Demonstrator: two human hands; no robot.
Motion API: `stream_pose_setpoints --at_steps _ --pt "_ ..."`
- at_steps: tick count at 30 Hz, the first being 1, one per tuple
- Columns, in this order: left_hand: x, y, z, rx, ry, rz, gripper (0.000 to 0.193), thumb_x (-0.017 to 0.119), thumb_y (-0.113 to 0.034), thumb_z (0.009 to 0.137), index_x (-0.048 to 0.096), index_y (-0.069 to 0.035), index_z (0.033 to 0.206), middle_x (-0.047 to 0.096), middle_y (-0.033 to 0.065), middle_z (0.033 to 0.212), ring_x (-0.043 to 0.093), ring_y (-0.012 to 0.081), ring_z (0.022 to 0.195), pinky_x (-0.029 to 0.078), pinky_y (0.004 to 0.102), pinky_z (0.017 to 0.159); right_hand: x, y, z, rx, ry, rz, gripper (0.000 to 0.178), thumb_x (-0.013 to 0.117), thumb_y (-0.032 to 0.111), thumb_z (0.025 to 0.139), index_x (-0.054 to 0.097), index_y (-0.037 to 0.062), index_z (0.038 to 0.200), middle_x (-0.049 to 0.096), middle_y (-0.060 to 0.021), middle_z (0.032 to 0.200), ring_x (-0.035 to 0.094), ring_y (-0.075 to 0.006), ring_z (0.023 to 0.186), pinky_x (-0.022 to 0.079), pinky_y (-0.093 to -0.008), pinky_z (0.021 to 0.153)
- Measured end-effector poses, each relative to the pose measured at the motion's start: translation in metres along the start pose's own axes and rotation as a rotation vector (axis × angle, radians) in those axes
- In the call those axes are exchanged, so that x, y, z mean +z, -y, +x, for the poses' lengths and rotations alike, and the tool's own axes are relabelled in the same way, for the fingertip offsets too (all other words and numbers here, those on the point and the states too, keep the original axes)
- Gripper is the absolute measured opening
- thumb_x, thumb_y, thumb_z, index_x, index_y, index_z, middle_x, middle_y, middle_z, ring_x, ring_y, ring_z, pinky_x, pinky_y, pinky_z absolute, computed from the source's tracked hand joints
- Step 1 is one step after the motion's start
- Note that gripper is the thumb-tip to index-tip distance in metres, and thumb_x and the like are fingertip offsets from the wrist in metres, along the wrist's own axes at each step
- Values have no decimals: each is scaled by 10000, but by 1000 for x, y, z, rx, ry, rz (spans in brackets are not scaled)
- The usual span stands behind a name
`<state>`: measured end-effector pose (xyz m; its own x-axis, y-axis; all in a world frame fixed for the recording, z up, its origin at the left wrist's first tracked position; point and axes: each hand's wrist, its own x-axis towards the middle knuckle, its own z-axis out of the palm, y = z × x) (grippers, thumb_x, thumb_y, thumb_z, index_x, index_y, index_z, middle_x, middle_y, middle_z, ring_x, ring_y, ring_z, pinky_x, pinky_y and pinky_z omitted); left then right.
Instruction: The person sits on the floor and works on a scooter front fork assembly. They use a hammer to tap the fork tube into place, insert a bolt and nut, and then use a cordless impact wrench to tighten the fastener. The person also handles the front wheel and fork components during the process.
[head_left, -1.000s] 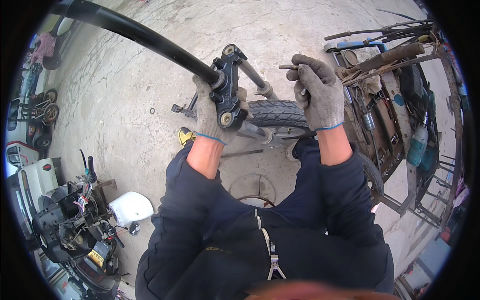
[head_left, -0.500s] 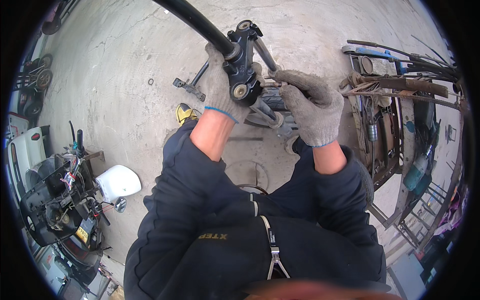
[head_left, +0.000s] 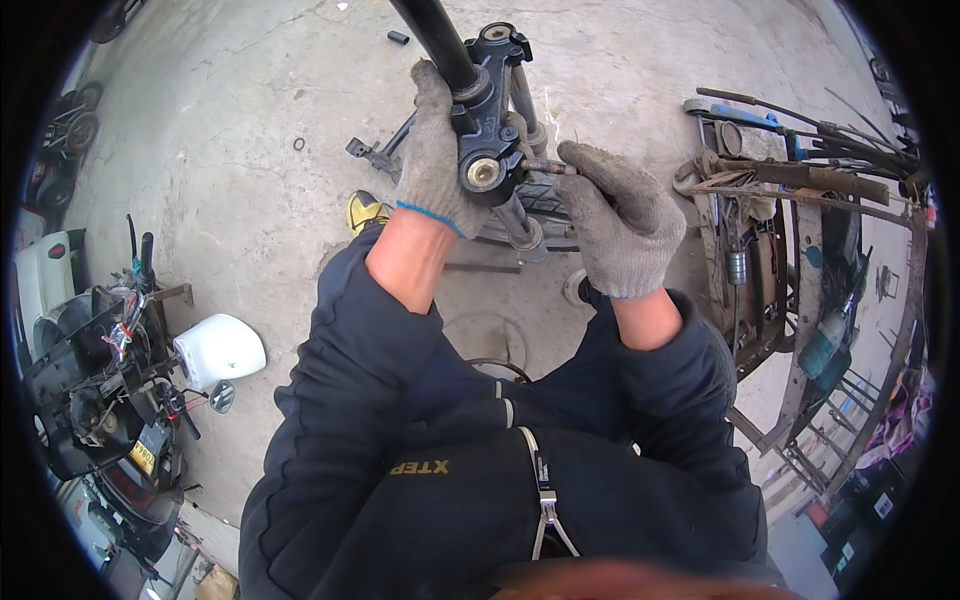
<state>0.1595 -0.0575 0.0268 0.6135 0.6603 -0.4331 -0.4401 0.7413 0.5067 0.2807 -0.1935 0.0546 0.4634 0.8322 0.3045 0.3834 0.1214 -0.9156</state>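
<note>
1. Right hand (head_left: 625, 230) pinches a bolt (head_left: 545, 166) at its right end, long axis sideways, pointing left toward the black fork clamp (head_left: 490, 130)
2. Left hand (head_left: 430, 165) wraps the clamp; bolt contact with it unclear

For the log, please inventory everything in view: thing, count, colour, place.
clamp: one, black, top centre
tube: one, black, rising from clamp
fork legs: two, silver, beneath clamp
bolt: one, brownish, beside clamp
tyre: one, black, partly hidden behind fork
ring: one, dark, floor left
short cylinder: one, black, floor, top
motorcycle: one, black, left
white panel: one, beside motorcycle
power tool: one, teal, right
rack: one, rusty, right
clutter at rims: uncountable
jacket: one, dark, bottom
left hand: one, grey glove, gripping clamp
right hand: one, grey glove, pinching bolt
</note>
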Motion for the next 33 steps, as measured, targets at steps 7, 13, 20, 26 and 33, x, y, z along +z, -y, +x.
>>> stream_pose_setpoints --at_steps 7,13,20,26,33 --pt "-2 -3 -15 3 43 65 820 423 -826 927 630 -56 1117 680 118 802 705 236 626 625 385 556 0 20 -21 -124 103 -226 285 826 -48 817 773 -26 1097 770 -136 988 711 -144 893 569 -271 781" --pt "-8 -5 -30 7 144 101 819 449 -811 929 626 -36 1126 680 109 812 706 220 642 640 383 585 7 38 -34 15 63 -362 237 797 28 863 773 -3 1097 771 -132 954 734 -180 822 576 -309 733" --pt "-20 -6 -51 26 183 146 751 435 -752 978 611 -40 1140 667 103 833 688 208 630 633 383 569 21 68 -45 122 222 -509 266 630 251 995 739 10 963 713 -156 813 698 -248 693 543 -343 666" --pt "-32 -8 -57 14 179 189 741 563 -757 930 606 -45 1129 676 89 844 695 185 674 621 348 590 28 86 -45 958 201 109 452 467 359 1099 668 -40 1035 547 -38 567 451 -73 480 358 -249 476" --pt "-36 -9 -65 21 175 180 730 569 -752 930 604 -49 1122 675 87 842 690 172 673 617 329 586 26 87 -59 134 301 -673 305 723 201 948 698 -19 1157 703 -89 742 615 -120 607 540 -292 634"
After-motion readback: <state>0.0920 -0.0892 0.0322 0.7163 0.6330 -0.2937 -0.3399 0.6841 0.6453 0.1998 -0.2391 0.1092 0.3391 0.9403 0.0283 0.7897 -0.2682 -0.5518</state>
